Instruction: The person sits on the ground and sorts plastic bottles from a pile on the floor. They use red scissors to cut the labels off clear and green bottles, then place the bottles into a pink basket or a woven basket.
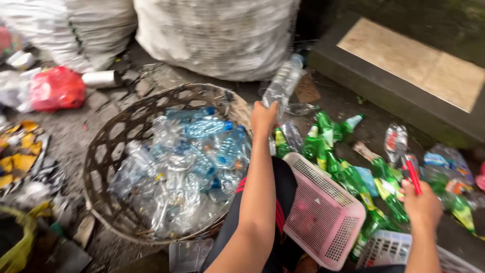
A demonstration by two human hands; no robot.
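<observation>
My left hand grips a clear plastic bottle by its base and holds it up beside the rim of a round woven basket. That basket is filled with several crushed clear bottles with blue caps. My right hand is closed on a thin red tool over a pile of green plastic bottles lying on the ground. A pink plastic basket rests tilted against my knee between both arms.
Two large white sacks stand at the back. A red bag and a metal can lie at the left. A stone step rises at the right. A white crate sits by my right arm. Yellow scraps lie at far left.
</observation>
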